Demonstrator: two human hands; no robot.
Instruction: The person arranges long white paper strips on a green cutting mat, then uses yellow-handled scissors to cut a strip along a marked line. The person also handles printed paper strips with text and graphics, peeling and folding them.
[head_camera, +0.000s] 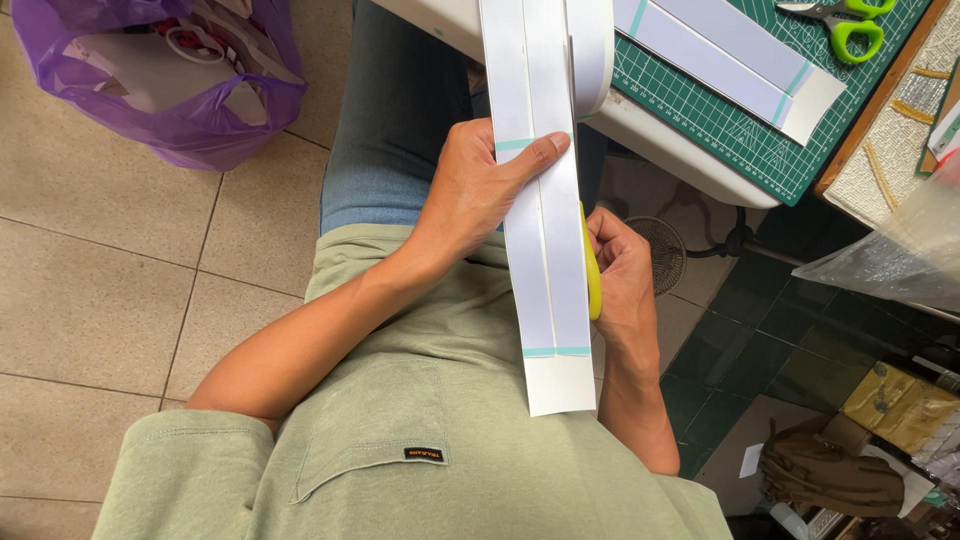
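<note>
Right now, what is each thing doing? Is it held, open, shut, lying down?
Left hand: gripping the long paper strip, thumb across it.
Right hand: closed on a yellow handle, mostly hidden behind the strip.
Long paper strip: held up, hanging off the table edge.
Yellow handle: held; blade hidden.
Green scissors: lying shut on the cutting mat.
Second paper strip: lying flat on the mat.
Purple bag: open, on the floor.

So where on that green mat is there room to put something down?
The green cutting mat has a bare patch in the middle, between the white paper strips above it and the mat's near edge. The far corner is crowded by the green scissors. Both hands, left hand and right hand, are busy with the long strip.
</note>
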